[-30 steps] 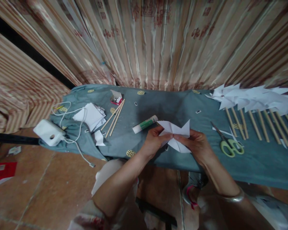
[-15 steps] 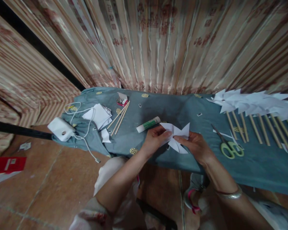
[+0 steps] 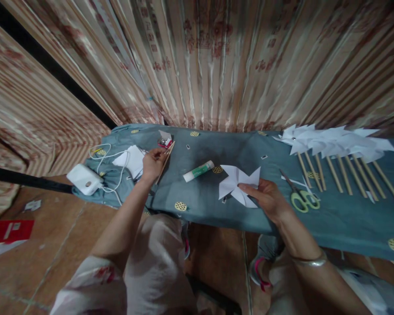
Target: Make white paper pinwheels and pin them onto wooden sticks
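Observation:
My right hand holds a white paper pinwheel, its thumb pressed on the centre where the folded points meet. My left hand reaches to the wooden sticks, its fingertips over their upper ends, just short of a small open box of shiny metal pieces. Whether those fingers grip a stick cannot be made out. A green and white glue stick lies between the hands. Partly behind the left hand is a stack of white paper.
Finished-looking pinwheels on sticks lie overlapped in a row at the right. Green-handled scissors rest beside my right hand, near a paper strip. A white power bank with a cable sits at the left end of the cloth-covered table.
My left hand has let go of the pinwheel and moved left to the sticks near the small box. My right hand keeps the pinwheel in nearly the same place.

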The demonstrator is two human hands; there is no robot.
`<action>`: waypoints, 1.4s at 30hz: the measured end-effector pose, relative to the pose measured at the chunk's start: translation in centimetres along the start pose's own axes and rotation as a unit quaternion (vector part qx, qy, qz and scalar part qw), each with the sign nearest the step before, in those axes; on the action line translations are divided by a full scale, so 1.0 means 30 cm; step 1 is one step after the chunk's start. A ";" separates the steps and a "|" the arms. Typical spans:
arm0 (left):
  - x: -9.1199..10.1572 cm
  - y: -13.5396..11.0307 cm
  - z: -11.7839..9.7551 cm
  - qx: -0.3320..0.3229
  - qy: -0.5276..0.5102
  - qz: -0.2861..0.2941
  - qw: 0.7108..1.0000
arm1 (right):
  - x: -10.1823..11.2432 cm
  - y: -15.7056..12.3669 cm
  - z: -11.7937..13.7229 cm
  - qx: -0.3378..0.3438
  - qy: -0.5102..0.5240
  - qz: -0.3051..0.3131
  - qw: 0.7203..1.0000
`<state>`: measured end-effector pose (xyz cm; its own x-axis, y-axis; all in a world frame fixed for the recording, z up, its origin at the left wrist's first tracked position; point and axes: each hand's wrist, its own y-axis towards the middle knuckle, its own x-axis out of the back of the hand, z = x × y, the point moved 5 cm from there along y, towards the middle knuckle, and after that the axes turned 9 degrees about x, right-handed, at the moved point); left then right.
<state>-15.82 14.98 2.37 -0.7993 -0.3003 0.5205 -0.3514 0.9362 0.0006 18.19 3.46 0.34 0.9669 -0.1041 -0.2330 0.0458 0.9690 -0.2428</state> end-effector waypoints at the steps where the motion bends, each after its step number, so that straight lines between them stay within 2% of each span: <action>1: 0.009 0.016 0.013 -0.006 0.041 -0.010 0.999 | 0.000 0.000 0.003 0.005 -0.001 0.003 1.000; 6: 0.011 0.066 0.055 -0.049 0.185 -0.007 0.982 | 0.003 0.004 0.011 0.021 -0.005 0.011 1.000; 9: -0.008 0.085 0.055 -0.124 0.308 0.006 0.943 | 0.004 0.006 0.010 0.020 0.001 0.014 1.000; 14: -0.028 0.102 0.044 -0.145 0.333 0.035 0.931 | 0.009 0.007 0.008 0.018 0.015 0.016 1.000; 24: -0.022 0.073 0.006 -0.117 0.379 0.021 0.918 | 0.025 -0.001 0.001 0.024 0.020 0.029 0.999; 29: -0.012 0.049 -0.031 -0.089 0.337 -0.003 0.937 | 0.039 -0.019 0.030 0.042 0.044 0.037 0.997; 36: -0.001 -0.009 -0.093 -0.094 0.224 -0.029 0.970 | 0.067 -0.045 0.053 0.062 0.051 0.046 0.996; 39: -0.013 -0.084 -0.139 -0.111 0.143 -0.039 0.983 | 0.077 -0.049 0.054 0.074 0.051 0.045 0.995; 42: -0.062 -0.212 -0.190 -0.153 0.059 0.003 0.987 | 0.084 -0.051 0.050 0.075 0.045 0.043 0.995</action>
<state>-9.31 10.62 6.26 -0.7326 -0.2888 0.6163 -0.1700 0.9544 0.2453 20.94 2.04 1.53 0.9430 -0.0329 -0.3312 0.0077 0.9970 -0.0772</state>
